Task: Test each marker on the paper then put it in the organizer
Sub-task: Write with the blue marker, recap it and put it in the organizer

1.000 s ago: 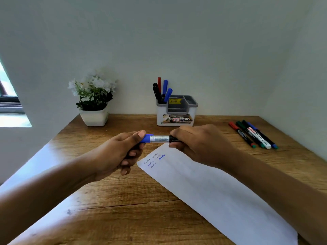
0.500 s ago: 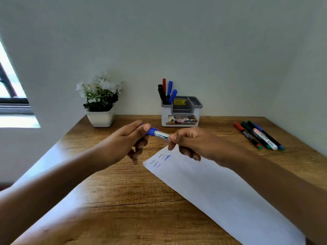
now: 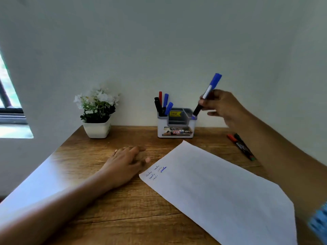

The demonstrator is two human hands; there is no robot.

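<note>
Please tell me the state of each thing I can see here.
Organizer: upright, markers in its left compartment.
Blue marker: capped, tilted, lower end at the organizer's right rim.
Right hand: grips the blue marker.
Left hand: open, resting on the table.
Paper: flat, some writing.
Loose markers: lying flat.

Wooden table (image 3: 123, 209): paper (image 3: 221, 191) front right, organizer (image 3: 161, 129) and flower pot (image 3: 96, 129) at back, loose markers (image 3: 242, 146) right, left hand (image 3: 123, 161) resting.
</note>
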